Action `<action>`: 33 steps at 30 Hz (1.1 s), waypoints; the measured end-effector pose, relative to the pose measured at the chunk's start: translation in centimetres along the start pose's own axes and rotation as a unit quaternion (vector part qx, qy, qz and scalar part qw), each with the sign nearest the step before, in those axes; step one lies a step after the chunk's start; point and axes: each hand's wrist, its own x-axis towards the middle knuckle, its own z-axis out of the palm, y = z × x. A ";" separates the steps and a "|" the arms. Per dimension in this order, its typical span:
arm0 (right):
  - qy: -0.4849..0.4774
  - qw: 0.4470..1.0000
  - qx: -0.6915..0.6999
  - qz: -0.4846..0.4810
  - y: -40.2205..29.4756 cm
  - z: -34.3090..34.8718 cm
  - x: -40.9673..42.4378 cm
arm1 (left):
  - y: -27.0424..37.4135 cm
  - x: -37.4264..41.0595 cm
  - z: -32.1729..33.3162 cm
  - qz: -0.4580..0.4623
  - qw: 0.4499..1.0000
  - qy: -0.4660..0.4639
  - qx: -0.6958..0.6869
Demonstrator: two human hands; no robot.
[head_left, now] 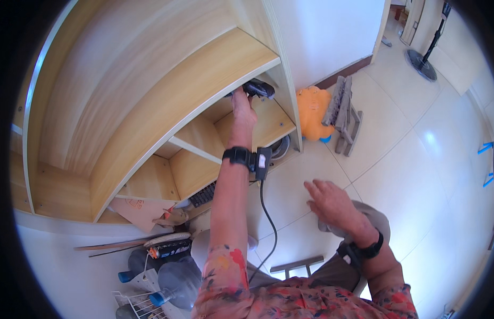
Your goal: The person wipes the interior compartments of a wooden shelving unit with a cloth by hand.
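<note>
My left hand reaches into the right end of a light wooden shelf unit, just below its wide upper board. It grips a dark, shiny object, which looks like a shoe; the fingers are partly hidden by the board. Bent over my knee, my right hand hangs above the tiled floor with fingers spread and nothing in it. Both wrists wear black straps with small devices, and a cable runs from the left one. Under the lowest board at the right, a round dark item shows partly.
An orange stool and a small wooden bench stand right of the shelf. Large water bottles, a white wire rack and a paper bag lie at lower left. A stand's round base is at upper right.
</note>
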 end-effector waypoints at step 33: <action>-0.235 0.963 -0.118 -0.050 -5.0 7.0 3.7 | 11.0 -21.6 -17.5 0.223 0.969 0.095 -0.048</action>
